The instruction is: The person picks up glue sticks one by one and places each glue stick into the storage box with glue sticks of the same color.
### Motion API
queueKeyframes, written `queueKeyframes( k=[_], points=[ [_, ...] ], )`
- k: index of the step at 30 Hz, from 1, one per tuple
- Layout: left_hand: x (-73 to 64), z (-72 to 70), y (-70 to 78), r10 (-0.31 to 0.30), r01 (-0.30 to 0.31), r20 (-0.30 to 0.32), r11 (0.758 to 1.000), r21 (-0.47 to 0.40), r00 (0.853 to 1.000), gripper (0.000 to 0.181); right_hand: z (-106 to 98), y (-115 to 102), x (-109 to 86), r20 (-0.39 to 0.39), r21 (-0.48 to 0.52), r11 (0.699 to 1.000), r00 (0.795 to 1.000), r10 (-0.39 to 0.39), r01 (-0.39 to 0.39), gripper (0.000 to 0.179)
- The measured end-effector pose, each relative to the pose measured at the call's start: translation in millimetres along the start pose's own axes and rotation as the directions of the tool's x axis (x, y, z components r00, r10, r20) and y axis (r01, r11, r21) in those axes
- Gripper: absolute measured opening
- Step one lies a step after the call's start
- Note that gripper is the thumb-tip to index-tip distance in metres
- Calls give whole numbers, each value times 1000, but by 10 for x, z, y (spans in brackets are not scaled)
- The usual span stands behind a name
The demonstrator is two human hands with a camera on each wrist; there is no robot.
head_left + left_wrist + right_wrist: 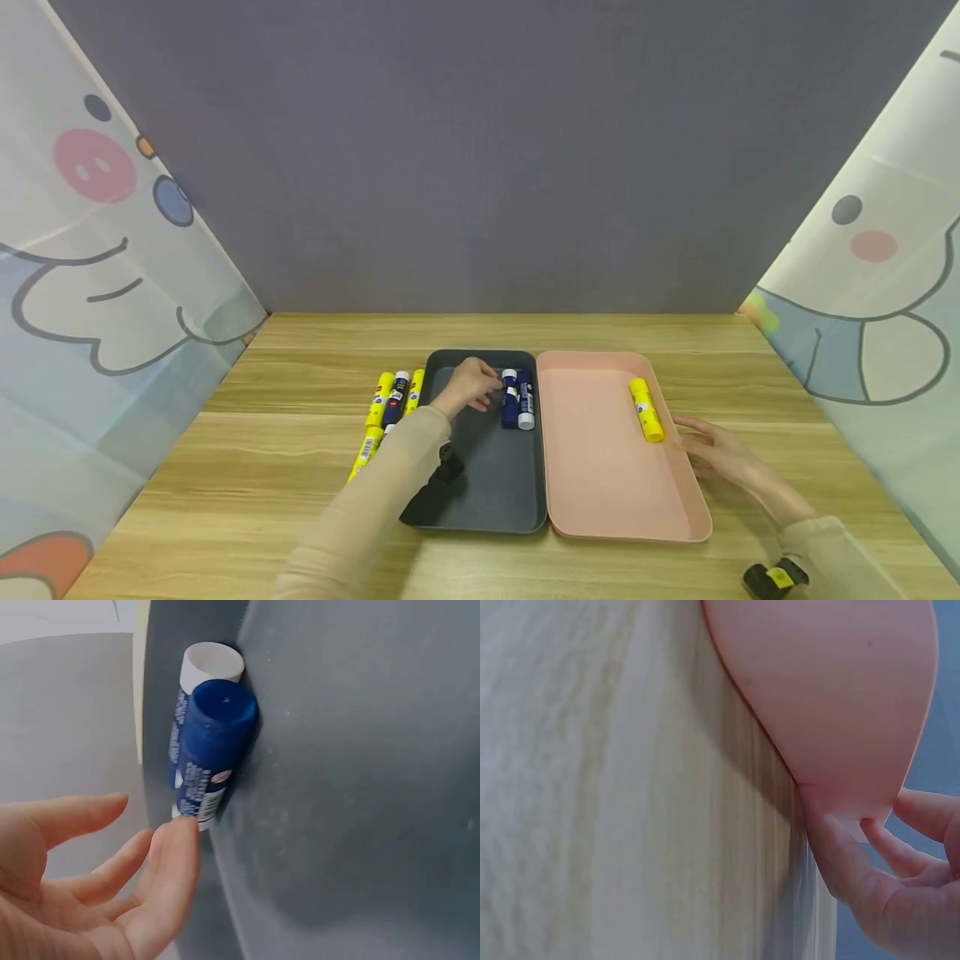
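Two dark blue glue sticks, one nearer the middle (510, 400) and one by the wall (526, 400), lie side by side with white ends pointing opposite ways in the dark grey tray (480, 508). Just left of them is my left hand (470, 383), fingers relaxed and nothing held; in the left wrist view its fingertips come up to the nearer blue stick (217, 742), contact unclear. My right hand (716, 454) rests its spread fingers against the outer right wall of the pink tray (600, 500). Inside that tray, a yellow glue stick (647, 410) lies along the right side.
Left of the grey tray, several yellow and blue glue sticks (380, 400) lie on the wooden table (247, 450), some partly hidden by my left sleeve. The two trays stand side by side. A grey panel (495, 167) rises behind the table.
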State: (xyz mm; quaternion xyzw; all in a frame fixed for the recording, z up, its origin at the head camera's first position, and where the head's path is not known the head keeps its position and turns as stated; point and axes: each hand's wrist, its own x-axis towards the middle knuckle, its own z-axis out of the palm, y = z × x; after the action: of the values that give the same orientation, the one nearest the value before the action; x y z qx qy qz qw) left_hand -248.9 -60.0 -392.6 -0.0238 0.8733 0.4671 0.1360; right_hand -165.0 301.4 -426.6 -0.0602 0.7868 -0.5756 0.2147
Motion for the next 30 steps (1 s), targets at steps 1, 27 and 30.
queueKeyframes(
  k=[1, 27, 30],
  points=[
    [-16, -12, 17, 5, -6, 8, 1000, 26, 1000, 23, 0, 0, -1, 0, 1, 1000, 1000, 0, 0, 67],
    [-531, -384, 117, 228, -280, 191, 905, 319, 955, 27, 7, -17, -10, -4, -8, 1000, 1000, 8, -9, 65],
    [-577, -418, 90, 248, -297, 186, 899, 323, 951, 28, 7, -16, -14, 1, -5, 1000, 1000, 4, -4, 65]
  ],
)
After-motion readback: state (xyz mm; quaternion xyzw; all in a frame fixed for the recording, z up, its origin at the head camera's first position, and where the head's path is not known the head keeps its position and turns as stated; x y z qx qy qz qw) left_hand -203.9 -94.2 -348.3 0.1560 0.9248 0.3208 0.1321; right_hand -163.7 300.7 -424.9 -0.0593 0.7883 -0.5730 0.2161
